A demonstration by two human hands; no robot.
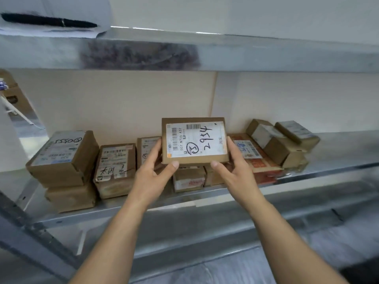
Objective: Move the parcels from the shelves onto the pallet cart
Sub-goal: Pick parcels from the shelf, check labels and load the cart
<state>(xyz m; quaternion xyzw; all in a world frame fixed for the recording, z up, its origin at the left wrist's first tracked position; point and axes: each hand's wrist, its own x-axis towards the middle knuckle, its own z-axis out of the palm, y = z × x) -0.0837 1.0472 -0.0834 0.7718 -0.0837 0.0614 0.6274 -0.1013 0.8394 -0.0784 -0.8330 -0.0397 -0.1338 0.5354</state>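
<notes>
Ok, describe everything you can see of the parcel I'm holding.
The parcel is a small flat brown cardboard box, tilted so its top faces the camera. A white label covers most of it: barcodes, printed "507 N705 A37", handwritten "2934", a circled mark. The left hand and right hand grip its sides, thumbs on the near edge, above other parcels on the shelf.

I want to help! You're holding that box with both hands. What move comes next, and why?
Probably pull the flat brown cardboard parcel with white label back toward you: left hand and right hand grip its sides, above the shelved boxes.
</notes>
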